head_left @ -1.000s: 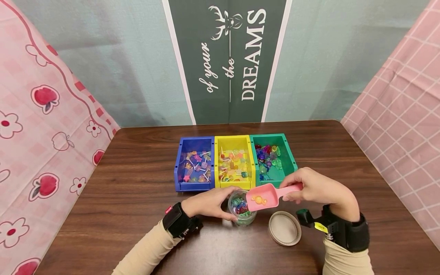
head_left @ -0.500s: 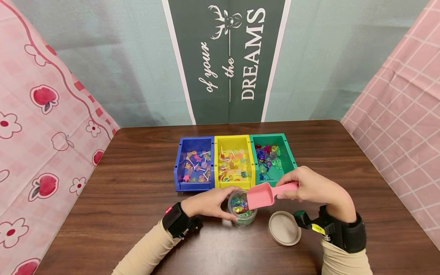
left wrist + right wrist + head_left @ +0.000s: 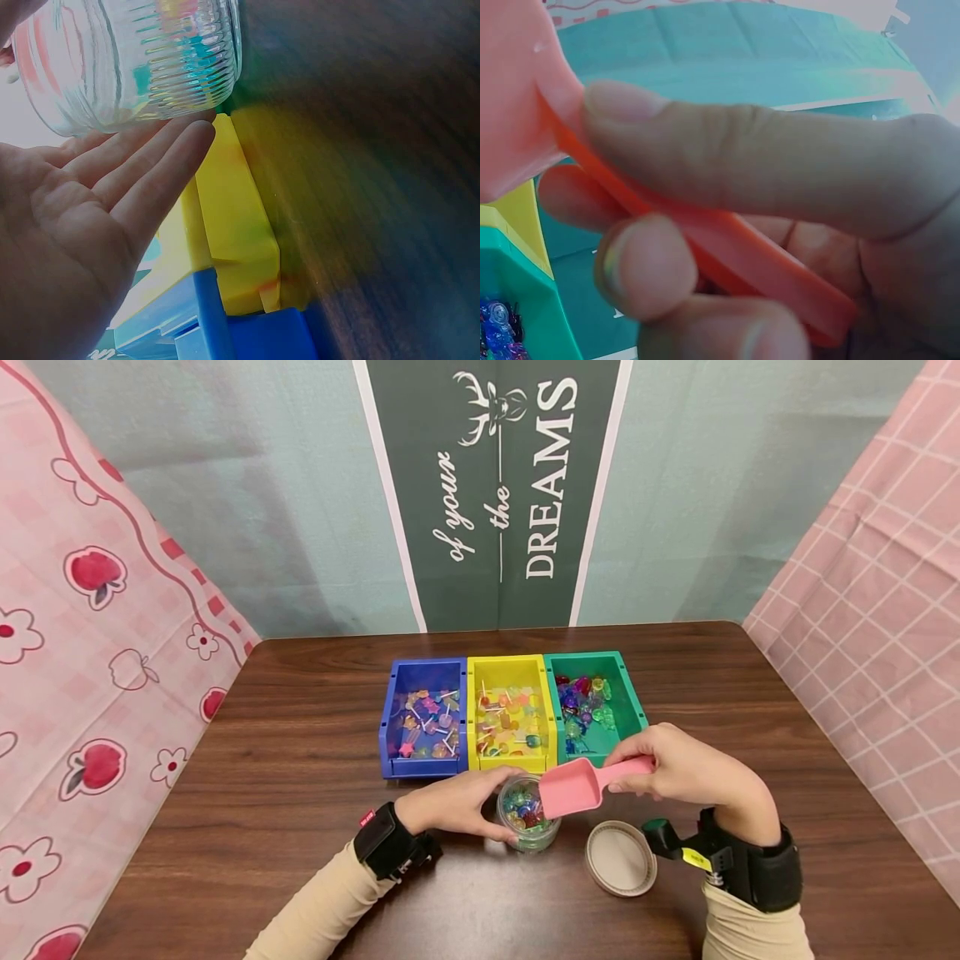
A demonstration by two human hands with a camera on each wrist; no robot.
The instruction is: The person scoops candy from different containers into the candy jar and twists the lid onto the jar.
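At left on the tabletop [image 3: 300,718], left hand [image 3: 457,804]: spread wide, thumb and fingers on opposite sides of the clear jar [image 3: 532,839]; fingers nearly straight in the left wrist view.
Blue bin [image 3: 425,767]: behind that hand; small star and stick pieces [image 3: 406,749] inside.
Yellow bin [image 3: 512,764]: adjoins the blue bin on its right; mixed pieces [image 3: 533,740] inside.
Clear jar: stands before the yellow bin, lidless, part filled with coloured pieces [image 3: 531,819]. Ribbed wall, probably glass: stiff, smooth, perhaps slippery, breakable if dropped. Best taken round the wall, below the rim.
Pink scoop [image 3: 573,785]: raised at the jar's right edge, blade tilted toward the mouth, nothing visible on it; contact with the rim cannot be told. Probably plastic: light, fairly stiff. Best taken by the handle, near the blade for control of tilt.
Green bin [image 3: 622,727]: behind the scoop; gem-like pieces [image 3: 572,699] inside.
Round lid [image 3: 621,858]: lies on the tabletop, right of the jar, apart from it.
Right hand [image 3: 678,768]: narrow grip, thumb and curled fingers holding the scoop's handle.
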